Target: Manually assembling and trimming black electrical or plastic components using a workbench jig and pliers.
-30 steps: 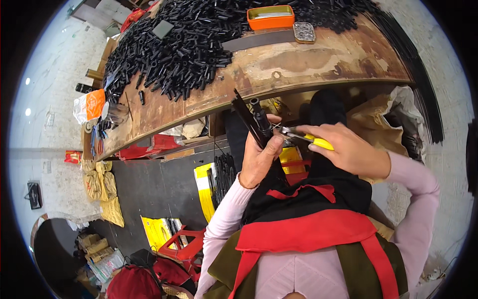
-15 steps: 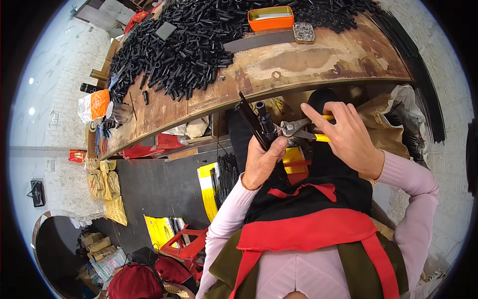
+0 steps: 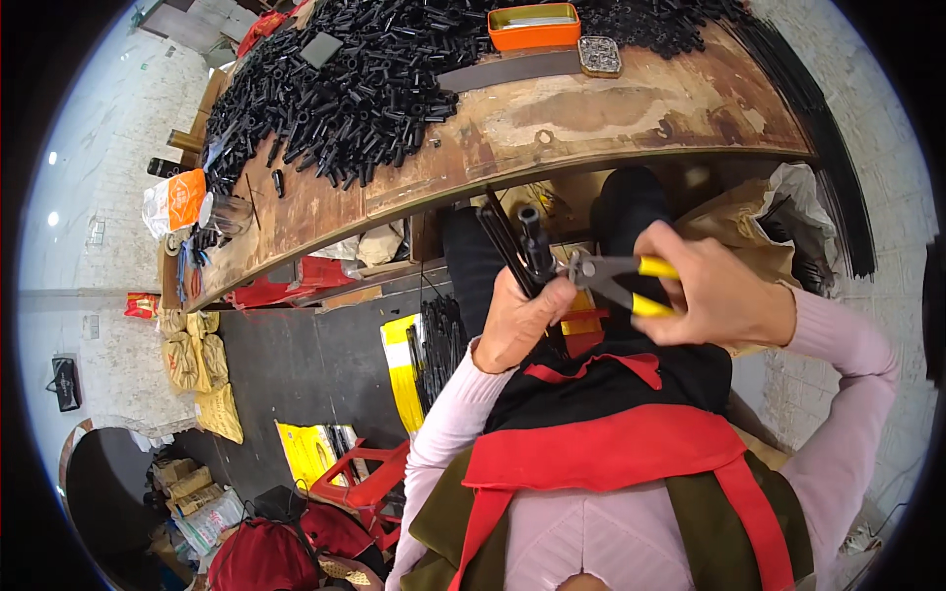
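My left hand (image 3: 517, 323) is closed round a bundle of long thin black rods (image 3: 500, 236) and a thicker black tubular piece (image 3: 533, 244), their ends pointing up and away from me. My right hand (image 3: 734, 288), slightly blurred, grips pliers (image 3: 619, 268) by their yellow handles, which stand apart. The grey jaws of the pliers are right beside the thicker piece, just past my left thumb. Whether the jaws bite on anything there is too small to tell. Both hands are above my lap, in front of the table edge.
The wooden table (image 3: 591, 118) carries a large heap of black tubular parts (image 3: 335, 98), an orange tin (image 3: 533, 35) and a small clear box of metal bits (image 3: 599, 56). A paper bag (image 3: 734, 222) stands at the right, a red stool (image 3: 370, 473) at lower left.
My right hand and the pliers have shifted right and toward me. Its forefinger, stretched out before, is now drawn in near the handles. My left hand stays nearly in place.
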Demonstrator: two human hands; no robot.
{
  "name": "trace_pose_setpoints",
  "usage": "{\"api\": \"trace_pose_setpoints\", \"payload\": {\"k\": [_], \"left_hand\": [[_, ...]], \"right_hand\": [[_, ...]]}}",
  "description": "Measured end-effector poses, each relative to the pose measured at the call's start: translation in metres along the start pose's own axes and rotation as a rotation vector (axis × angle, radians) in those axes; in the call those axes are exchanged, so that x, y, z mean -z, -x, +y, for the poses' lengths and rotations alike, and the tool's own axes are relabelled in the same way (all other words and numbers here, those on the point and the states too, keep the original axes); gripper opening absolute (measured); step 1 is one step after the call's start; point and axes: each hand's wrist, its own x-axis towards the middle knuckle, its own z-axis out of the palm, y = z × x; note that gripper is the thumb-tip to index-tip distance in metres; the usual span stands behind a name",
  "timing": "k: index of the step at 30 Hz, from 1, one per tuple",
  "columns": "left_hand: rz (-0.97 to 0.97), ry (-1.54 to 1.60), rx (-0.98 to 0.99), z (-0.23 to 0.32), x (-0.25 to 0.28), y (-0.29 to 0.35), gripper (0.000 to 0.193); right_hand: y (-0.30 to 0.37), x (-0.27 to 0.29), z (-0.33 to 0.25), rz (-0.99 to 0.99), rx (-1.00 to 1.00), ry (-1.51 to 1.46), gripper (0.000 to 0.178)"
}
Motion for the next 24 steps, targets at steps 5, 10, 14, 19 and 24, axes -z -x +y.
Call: {"api": "trace_pose_setpoints", "payload": {"k": [5,10,14,19,24], "left_hand": [[0.116,-0.069,-0.054,0.002,-0.006,-0.011,0.023],[-0.049,-0.052,-0.002,-0.003,0.008,-0.008,0.038],[-0.096,0.021,0.020,-0.004,0.005,-0.007,0.038],[0.232,-0.093,-0.116,-0.002,-0.013,-0.017,0.026],[-0.088,0.030,0.027,0.014,-0.001,-0.013,0.062]], "right_hand": [[-0.011,-0.007,0.023,0.308,0.363,0.630,0.059],[-0.014,0.017,0.003,-0.461,-0.273,-0.502,0.049],[-0.001,-0.003,-0.002,-0.176,-0.200,-0.215,0.048],[-0.013,-0.012,0.031,0.372,0.313,0.585,0.051],[-0.006,0.002,0.024,-0.244,-0.122,-0.288,0.044]]}}
